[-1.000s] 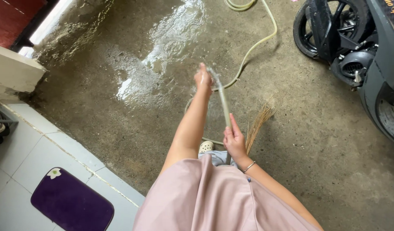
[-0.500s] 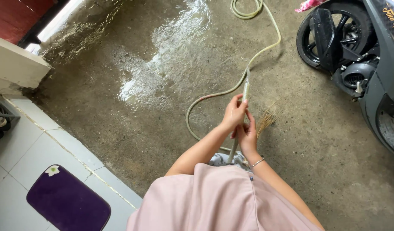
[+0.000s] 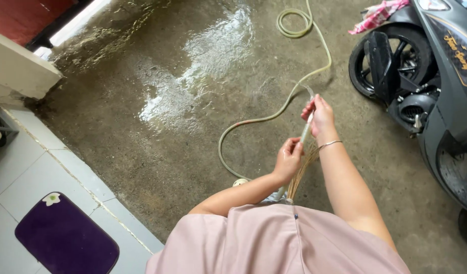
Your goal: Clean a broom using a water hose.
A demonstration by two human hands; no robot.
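Hose end (image 3: 306, 129) pinched between right hand (image 3: 320, 115) above, left hand (image 3: 288, 160) below, seemingly

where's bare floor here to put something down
Bare dry concrete lies right of the right hand, between the arm and the scooter, and between the hose and the tiles. The wet patch and hose loops crowd the top.

Gold lettering decal (image 3: 458, 49) on grey scooter (image 3: 449, 96) panel, right edge.
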